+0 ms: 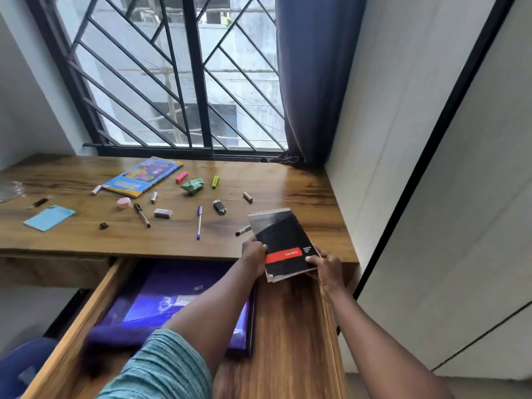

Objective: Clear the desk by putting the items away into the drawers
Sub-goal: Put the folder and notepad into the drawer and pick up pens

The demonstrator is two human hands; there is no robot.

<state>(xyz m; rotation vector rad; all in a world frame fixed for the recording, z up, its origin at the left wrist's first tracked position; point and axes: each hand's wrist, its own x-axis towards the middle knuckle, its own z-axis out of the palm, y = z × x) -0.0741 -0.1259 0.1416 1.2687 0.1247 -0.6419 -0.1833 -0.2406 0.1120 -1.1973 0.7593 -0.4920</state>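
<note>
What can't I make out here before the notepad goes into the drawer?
Head view only:
1. The purple item in the drawer: blurred, partly covered by the left forearm.
2. Small print on the notepad: too small; lower corners covered by the left hand and right hand.
3. The clear object at the desk's left end: cut off by the frame edge.
4. The marker: one end hidden behind the notepad.

Wooden desk (288, 185), items scattered. Far edge: colourful booklet (142, 177), pink highlighter (181, 177), crumpled green scrap (192, 186), yellow-green highlighter (215, 182). Left edge: glass dish (10, 191), partly out of view; blue sticky pad (49, 218) near it. Middle: pink round case (124, 202), black pen (141, 215), eraser (163, 213), blue pen (199, 222), small black-and-silver object (219, 207). Open drawer (288, 326) under front edge; purple box (172, 306) lies flat on its left side
</note>
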